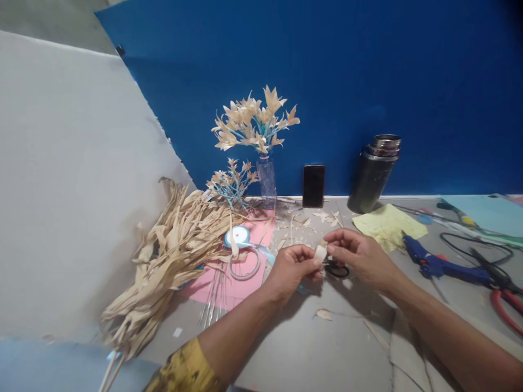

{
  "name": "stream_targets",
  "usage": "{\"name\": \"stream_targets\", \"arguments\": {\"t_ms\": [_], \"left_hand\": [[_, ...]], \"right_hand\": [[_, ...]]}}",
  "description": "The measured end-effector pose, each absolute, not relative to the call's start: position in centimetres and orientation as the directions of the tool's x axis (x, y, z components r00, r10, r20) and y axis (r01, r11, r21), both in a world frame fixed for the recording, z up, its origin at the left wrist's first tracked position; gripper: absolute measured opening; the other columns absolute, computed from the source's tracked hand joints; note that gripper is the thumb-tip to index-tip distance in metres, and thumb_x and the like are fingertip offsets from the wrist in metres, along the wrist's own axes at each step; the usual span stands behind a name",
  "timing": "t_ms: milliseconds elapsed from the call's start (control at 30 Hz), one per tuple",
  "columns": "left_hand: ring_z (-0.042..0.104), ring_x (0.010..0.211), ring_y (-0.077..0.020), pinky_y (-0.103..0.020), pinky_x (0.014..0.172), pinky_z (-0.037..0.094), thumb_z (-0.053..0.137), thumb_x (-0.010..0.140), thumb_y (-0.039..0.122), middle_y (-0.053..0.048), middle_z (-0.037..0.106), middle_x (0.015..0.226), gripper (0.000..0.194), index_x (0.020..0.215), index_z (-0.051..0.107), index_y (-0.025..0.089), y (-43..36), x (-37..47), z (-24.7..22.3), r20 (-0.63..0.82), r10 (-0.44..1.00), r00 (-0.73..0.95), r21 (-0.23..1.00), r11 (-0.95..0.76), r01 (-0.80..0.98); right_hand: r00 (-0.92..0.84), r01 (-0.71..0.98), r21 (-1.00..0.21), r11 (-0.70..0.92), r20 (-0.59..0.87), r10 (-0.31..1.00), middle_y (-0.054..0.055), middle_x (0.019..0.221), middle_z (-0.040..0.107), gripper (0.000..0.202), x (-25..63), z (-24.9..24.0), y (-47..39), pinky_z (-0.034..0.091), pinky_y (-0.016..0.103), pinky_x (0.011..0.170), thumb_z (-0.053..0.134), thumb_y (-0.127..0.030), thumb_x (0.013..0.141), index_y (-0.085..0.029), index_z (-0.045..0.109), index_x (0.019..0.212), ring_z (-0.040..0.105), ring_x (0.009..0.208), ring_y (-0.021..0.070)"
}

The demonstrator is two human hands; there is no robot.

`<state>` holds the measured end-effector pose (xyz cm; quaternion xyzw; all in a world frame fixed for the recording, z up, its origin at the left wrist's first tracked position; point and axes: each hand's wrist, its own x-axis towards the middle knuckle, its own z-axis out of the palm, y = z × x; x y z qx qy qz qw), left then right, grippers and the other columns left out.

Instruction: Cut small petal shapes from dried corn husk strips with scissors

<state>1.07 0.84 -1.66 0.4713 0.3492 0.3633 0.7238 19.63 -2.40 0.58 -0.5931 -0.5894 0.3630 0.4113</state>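
Between my two hands is a small pale piece of dried husk. My left hand pinches its lower left side with thumb and fingers. At its upper right edge, the fingertips of my right hand are closed on it too. Just below and behind the fingers lie scissors with black handles, partly hidden. To the left of my left hand is a roll of light blue ribbon near a grey ring. A thin stem with a husk scrap lies on the table below.
A large bundle of dried husks lies at left beside pink paper and thin wires. Husk flowers stand in a clear bottle. Behind are a phone and a flask. A blue glue gun and red-handled pliers lie right.
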Motion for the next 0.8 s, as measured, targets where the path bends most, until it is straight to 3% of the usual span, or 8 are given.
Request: {"name": "stream_targets", "arguments": {"t_ms": [100, 167, 267, 467, 567, 633, 733, 800], "left_hand": [[0.057, 0.053, -0.0106, -0.023, 0.054, 0.043, 0.084, 0.062, 0.033, -0.004, 0.065, 0.062, 0.029, 0.072, 0.066, 0.013, 1.6, 1.0, -1.9, -0.190, 0.893, 0.408, 0.924, 0.303, -0.232], [0.057, 0.054, -0.0103, -0.022, 0.052, 0.041, 0.085, 0.060, 0.033, -0.003, 0.063, 0.061, 0.031, 0.071, 0.065, 0.013, 2.1, 0.9, -2.1, -0.207, 0.911, 0.357, 0.912, 0.312, -0.268], [0.058, 0.056, -0.0108, -0.021, 0.051, 0.040, 0.088, 0.054, 0.032, -0.002, 0.061, 0.061, 0.035, 0.071, 0.064, 0.013, 2.6, 0.9, -2.4, -0.220, 0.926, 0.307, 0.884, 0.322, -0.339], [0.057, 0.055, -0.0110, -0.022, 0.052, 0.039, 0.085, 0.058, 0.031, 0.000, 0.060, 0.061, 0.033, 0.075, 0.062, 0.015, 2.7, 0.9, -2.3, -0.161, 0.965, 0.207, 0.894, 0.231, -0.383], [0.056, 0.057, -0.0100, -0.022, 0.055, 0.040, 0.081, 0.064, 0.029, 0.000, 0.060, 0.063, 0.027, 0.075, 0.060, 0.016, 2.6, 0.8, -1.9, -0.064, 0.981, 0.183, 0.889, 0.139, -0.437], [0.053, 0.056, -0.0088, -0.022, 0.055, 0.040, 0.081, 0.065, 0.029, 0.001, 0.060, 0.063, 0.028, 0.076, 0.059, 0.016, 2.5, 0.7, -1.6, -0.011, 0.983, 0.181, 0.870, 0.099, -0.483], [0.053, 0.056, -0.0089, -0.021, 0.055, 0.040, 0.084, 0.063, 0.030, 0.003, 0.058, 0.063, 0.035, 0.078, 0.056, 0.017, 2.5, 0.7, -1.3, -0.019, 0.978, 0.208, 0.820, 0.135, -0.557], [0.055, 0.058, -0.0095, -0.021, 0.056, 0.040, 0.086, 0.061, 0.030, 0.003, 0.057, 0.063, 0.039, 0.079, 0.054, 0.017, 2.4, 0.8, -1.2, -0.063, 0.971, 0.232, 0.788, 0.191, -0.585]], "right_hand": [[-0.083, 0.822, -0.553, 0.134, 0.117, 0.990, 0.004, 0.084, 0.066, 0.018, 20.9, 0.3, -2.0, 0.042, 0.030, 0.067, 0.048, -0.029, 0.093, -0.019, 0.062, 0.095, 0.059, 0.074, 0.0190], [-0.179, 0.893, -0.405, 0.196, 0.080, 0.981, 0.007, 0.086, 0.067, 0.012, 21.3, -0.3, -1.9, 0.039, 0.031, 0.070, 0.052, -0.015, 0.084, -0.018, 0.064, 0.085, 0.059, 0.081, 0.0217], [-0.233, 0.919, -0.319, 0.231, 0.030, 0.972, 0.010, 0.083, 0.065, 0.017, 20.9, -1.5, -2.0, 0.034, 0.031, 0.066, 0.053, -0.005, 0.075, -0.017, 0.065, 0.077, 0.059, 0.080, 0.0238], [-0.225, 0.961, -0.172, 0.217, -0.025, 0.974, 0.009, 0.084, 0.066, 0.020, 20.8, -2.6, -2.0, 0.029, 0.031, 0.062, 0.046, -0.012, 0.085, -0.019, 0.065, 0.081, 0.061, 0.076, 0.0240], [-0.137, 0.962, -0.241, 0.127, -0.025, 0.990, 0.009, 0.081, 0.069, 0.017, 21.9, -2.1, -1.6, 0.032, 0.031, 0.063, 0.047, -0.018, 0.086, -0.019, 0.064, 0.083, 0.061, 0.074, 0.0246], [-0.076, 0.904, -0.425, 0.047, -0.053, 0.996, 0.009, 0.079, 0.069, 0.016, 22.2, -1.2, -1.4, 0.035, 0.031, 0.064, 0.049, -0.026, 0.085, -0.019, 0.063, 0.085, 0.061, 0.072, 0.0245], [-0.078, 0.574, -0.812, -0.102, -0.178, 0.981, 0.006, 0.081, 0.068, 0.030, 21.3, 0.7, -1.7, 0.037, 0.029, 0.060, 0.056, -0.045, 0.082, -0.019, 0.064, 0.092, 0.055, 0.066, 0.0199], [-0.139, 0.335, -0.925, -0.181, -0.238, 0.961, 0.005, 0.088, 0.067, 0.042, 19.9, 1.4, -2.4, 0.034, 0.026, 0.056, 0.066, -0.056, 0.075, -0.019, 0.064, 0.095, 0.050, 0.062, 0.0155]]}}
